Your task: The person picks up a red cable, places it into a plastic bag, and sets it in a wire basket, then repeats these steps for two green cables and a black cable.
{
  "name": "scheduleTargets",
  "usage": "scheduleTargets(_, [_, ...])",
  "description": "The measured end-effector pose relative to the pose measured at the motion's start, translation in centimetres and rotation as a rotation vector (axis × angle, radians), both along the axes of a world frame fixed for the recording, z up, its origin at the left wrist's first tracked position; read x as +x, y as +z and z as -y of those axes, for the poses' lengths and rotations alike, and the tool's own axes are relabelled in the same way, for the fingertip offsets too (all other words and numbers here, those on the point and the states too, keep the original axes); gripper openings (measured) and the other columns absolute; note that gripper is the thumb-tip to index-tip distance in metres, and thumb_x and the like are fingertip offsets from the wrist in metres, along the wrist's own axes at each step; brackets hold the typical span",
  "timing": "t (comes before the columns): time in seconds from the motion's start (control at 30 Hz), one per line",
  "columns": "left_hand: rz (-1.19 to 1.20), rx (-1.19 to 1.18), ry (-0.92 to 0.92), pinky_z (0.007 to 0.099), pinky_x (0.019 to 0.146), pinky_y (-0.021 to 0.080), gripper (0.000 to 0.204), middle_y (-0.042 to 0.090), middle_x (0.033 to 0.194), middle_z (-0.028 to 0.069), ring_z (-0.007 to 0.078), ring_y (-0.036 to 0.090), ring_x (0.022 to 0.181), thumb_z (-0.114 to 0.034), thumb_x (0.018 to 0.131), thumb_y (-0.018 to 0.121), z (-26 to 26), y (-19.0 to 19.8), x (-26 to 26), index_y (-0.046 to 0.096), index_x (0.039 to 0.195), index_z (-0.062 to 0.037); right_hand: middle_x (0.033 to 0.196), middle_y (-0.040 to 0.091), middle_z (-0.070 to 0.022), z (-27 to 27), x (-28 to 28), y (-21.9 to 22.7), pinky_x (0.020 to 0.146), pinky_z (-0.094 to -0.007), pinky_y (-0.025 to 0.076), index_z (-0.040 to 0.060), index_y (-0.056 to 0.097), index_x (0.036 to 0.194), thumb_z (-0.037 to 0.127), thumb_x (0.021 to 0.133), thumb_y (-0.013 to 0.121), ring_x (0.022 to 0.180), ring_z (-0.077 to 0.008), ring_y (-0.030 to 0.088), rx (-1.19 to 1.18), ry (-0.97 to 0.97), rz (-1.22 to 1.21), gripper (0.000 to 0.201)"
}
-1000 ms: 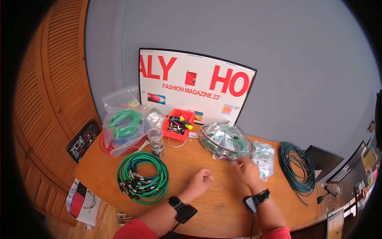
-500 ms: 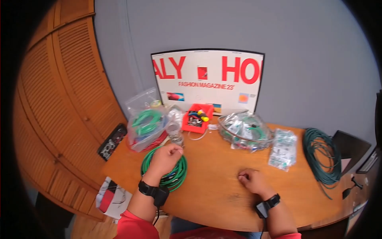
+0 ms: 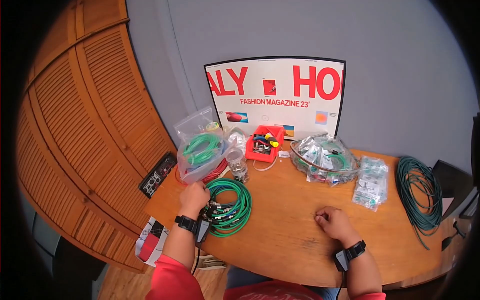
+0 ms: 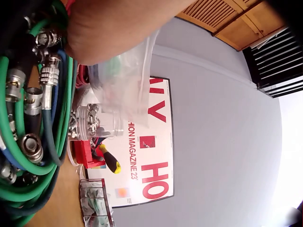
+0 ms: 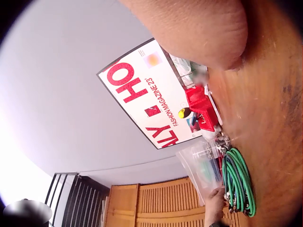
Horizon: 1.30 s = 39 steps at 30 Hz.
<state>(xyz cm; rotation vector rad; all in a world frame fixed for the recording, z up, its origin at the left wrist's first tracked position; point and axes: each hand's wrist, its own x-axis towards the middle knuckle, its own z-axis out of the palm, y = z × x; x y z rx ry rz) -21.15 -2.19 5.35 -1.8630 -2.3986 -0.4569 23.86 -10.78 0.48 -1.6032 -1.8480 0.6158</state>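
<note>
In the head view, the left hand (image 3: pixel 194 197) is at the left edge of a coil of green and dark cables (image 3: pixel 242 212) with metal connectors; its fingertips are hidden, so a grip cannot be made out. Seen from the left wrist, the hand (image 4: pixel 113 28) is just beyond the coil's connectors (image 4: pixel 49 78). The right hand (image 3: pixel 336 223) rests on the wooden table (image 3: pixel 285 225), fingers loosely curled, holding nothing. The right wrist view shows its near side (image 5: pixel 203 33) large against the tabletop, with the coil (image 5: pixel 239 182) far off.
Behind the coil stand a clear jar (image 3: pixel 237 167) and a plastic bag of green cable (image 3: pixel 200 150). A red bin (image 3: pixel 262 155) of tools stands before the monitor (image 3: pixel 280 90). Rightward are a clear bag (image 3: pixel 325 162), flat packets (image 3: pixel 371 182) and a dark green coil (image 3: pixel 419 195).
The left hand has moved from mid-table to the green coil's left edge. The right hand has drawn back from the clear bag onto the table. The head view has shifted.
</note>
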Motion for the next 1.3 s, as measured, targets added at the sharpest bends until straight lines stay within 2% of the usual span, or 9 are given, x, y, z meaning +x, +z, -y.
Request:
scheduleTargets(0.17, [0.042,0.062,0.043,0.0457,0.079,0.056,0.028,0.074,0.094,0.0171,0.0341,0.072,0.09,-0.029,0.085,0.067,-0.2,1.0,-0.1,0.071,0.099,-0.0042,0.087,0.073,-0.015,-0.3,0.1,-0.1,0.074,-0.042,0.055,0.0076,0.074,0.095,0.025,0.087,0.071,0.083,-0.0333,0.07,-0.032,-0.003,0.028,0.019])
scheduleTargets(0.23, [0.62,0.123,-0.226,0.0365,0.07,0.055,0.021,0.074,0.088,0.0147,0.0244,0.072,0.078,-0.018,0.089,0.066,-1.0,0.7,-1.3,0.066,0.099,0.0008,0.087,0.073,-0.015,-0.3,0.2,0.0,0.074,-0.042,0.055,0.0077,0.074,0.095,0.025,0.087,0.071,0.083,-0.0333,0.07,-0.026,0.0,0.03,0.019])
scheduleTargets(0.33, [0.995,0.104,-0.384,0.0274,0.063,0.051,0.015,0.072,0.084,0.0098,0.0131,0.064,0.068,-0.009,0.094,0.063,-0.2,2.6,0.6,0.06,0.103,0.0023,0.087,0.073,-0.0151,-0.1,0.2,0.2,0.074,-0.0421,0.055,0.0078,0.074,0.095,0.025,0.088,0.07,0.084,-0.0335,0.07,-0.017,-0.001,0.016,0.019])
scheduleTargets(0.43, [1.057,0.077,-0.505,0.0239,0.06,0.048,0.013,0.07,0.083,0.0068,0.0086,0.057,0.065,-0.007,0.098,0.06,1.3,5.7,4.6,0.056,0.108,-0.0005,0.086,0.073,-0.0149,-0.2,0.4,-0.3,0.075,-0.0421,0.055,0.0071,0.074,0.099,0.027,0.088,0.071,0.083,-0.0335,0.07,-0.024,0.002,0.004,0.023])
scheduleTargets(0.7, [1.344,-0.161,-0.829,0.0241,0.065,0.049,0.014,0.069,0.087,0.0082,0.0097,0.06,0.07,-0.011,0.1,0.059,1.6,4.1,16.5,0.053,0.109,-0.0026,0.126,0.063,-0.0161,-0.2,0.6,-0.9,0.093,-0.036,0.053,-0.0004,0.042,0.146,0.04,0.094,0.072,0.106,-0.0215,0.064,-0.07,0.015,-0.413,0.073])
scheduleTargets(0.97, [1.678,-0.377,-0.932,0.0287,0.08,0.054,0.02,0.069,0.098,0.0093,0.0154,0.066,0.085,-0.01,0.097,0.065,1.4,-3.1,22.8,0.058,0.114,-0.0024,0.099,0.069,-0.0071,-1.4,1.4,-2.4,0.075,-0.0264,0.054,0.0009,0.047,0.136,0.029,0.105,0.055,0.084,-0.0131,0.067,-0.409,0.098,-0.839,0.043])
scheduleTargets(1.13, [1.699,-0.34,-0.918,0.0299,0.084,0.054,0.023,0.07,0.101,0.0102,0.0168,0.066,0.09,-0.009,0.095,0.067,1.3,-4.3,21.8,0.061,0.116,-0.0011,0.087,0.067,-0.007,0.5,1.3,2.7,0.066,-0.0275,0.054,0.0,0.051,0.127,0.034,0.106,0.05,0.078,-0.0115,0.066,-0.483,-0.049,-0.594,0.04])
scheduleTargets(1.23, [1.582,-0.25,-0.942,0.03,0.08,0.052,0.02,0.068,0.094,0.0084,0.0169,0.066,0.09,-0.013,0.098,0.064,2.2,-3.8,22.0,0.061,0.114,-0.0019,0.084,0.067,-0.0154,1.3,1.1,4.2,0.069,-0.0364,0.055,-0.0019,0.053,0.122,0.033,0.104,0.052,0.08,-0.0227,0.07,-0.533,-0.048,-0.296,0.039])
scheduleTargets(1.3, [1.532,-0.082,-1.076,0.0298,0.079,0.051,0.022,0.069,0.093,0.0067,0.0163,0.066,0.09,-0.018,0.098,0.065,2.6,-3.9,22.4,0.063,0.112,-0.0017,0.085,0.067,-0.0244,1.6,0.5,2.7,0.075,-0.0462,0.054,-0.0038,0.056,0.119,0.028,0.1,0.055,0.086,-0.037,0.069,-0.243,0.126,0.167,0.037])
